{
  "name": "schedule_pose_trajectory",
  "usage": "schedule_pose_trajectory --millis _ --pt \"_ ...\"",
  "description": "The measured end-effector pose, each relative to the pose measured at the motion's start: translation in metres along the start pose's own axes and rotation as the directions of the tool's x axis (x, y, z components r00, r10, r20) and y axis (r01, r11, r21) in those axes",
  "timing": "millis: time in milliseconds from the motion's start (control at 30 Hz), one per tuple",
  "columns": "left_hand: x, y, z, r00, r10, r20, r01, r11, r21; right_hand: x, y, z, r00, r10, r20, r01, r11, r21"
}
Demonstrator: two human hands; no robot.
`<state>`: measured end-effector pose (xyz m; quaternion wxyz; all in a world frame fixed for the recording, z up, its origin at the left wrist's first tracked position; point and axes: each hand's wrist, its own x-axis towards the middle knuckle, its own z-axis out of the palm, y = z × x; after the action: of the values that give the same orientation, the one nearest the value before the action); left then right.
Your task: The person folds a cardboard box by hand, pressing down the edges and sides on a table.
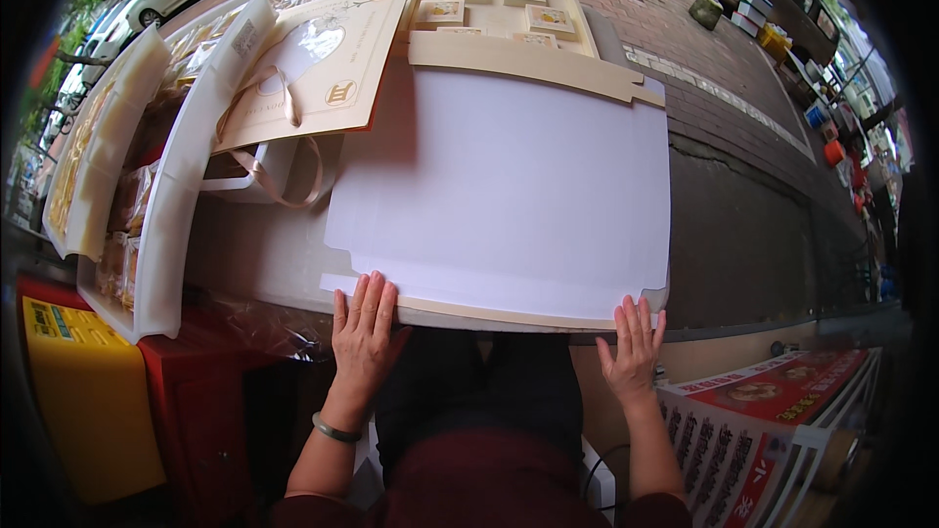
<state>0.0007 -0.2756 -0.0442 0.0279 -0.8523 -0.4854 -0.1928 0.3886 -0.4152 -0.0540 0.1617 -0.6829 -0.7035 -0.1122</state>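
Observation:
A large cardboard sheet, white on its upper face with notched corners, lies flat on the table in front of me. A cream strip is folded up along its near edge, and another cream flap runs along its far edge. My left hand rests with outstretched fingers on the near left corner. At the near right corner, my right hand touches the edge, its fingers spread. A green bangle is on my left wrist. Neither hand holds anything.
Beyond the sheet stands a cream tray with several small boxes. To the left, a cream printed panel with ribbon leans over white plastic crates of wrapped food. Red and yellow bins stand lower left, a printed sign lower right.

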Motion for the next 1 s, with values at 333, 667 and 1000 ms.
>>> schedule_pose_trajectory --millis 333,667,1000 --pt "0.021 0.062 0.009 0.980 0.141 -0.144 -0.160 0.979 -0.128 0.068 -0.094 -0.018 0.987 -0.139 -0.083 0.153 0.968 0.200" --pt "0.019 0.083 0.021 0.953 0.212 -0.216 -0.263 0.933 -0.246 0.078 -0.111 0.011 0.959 -0.136 -0.250 0.225 0.901 0.371" --pt "0.049 0.084 0.005 0.886 0.282 -0.369 -0.378 0.900 -0.219 0.095 -0.109 -0.013 0.922 -0.215 -0.322 0.288 0.936 0.201"
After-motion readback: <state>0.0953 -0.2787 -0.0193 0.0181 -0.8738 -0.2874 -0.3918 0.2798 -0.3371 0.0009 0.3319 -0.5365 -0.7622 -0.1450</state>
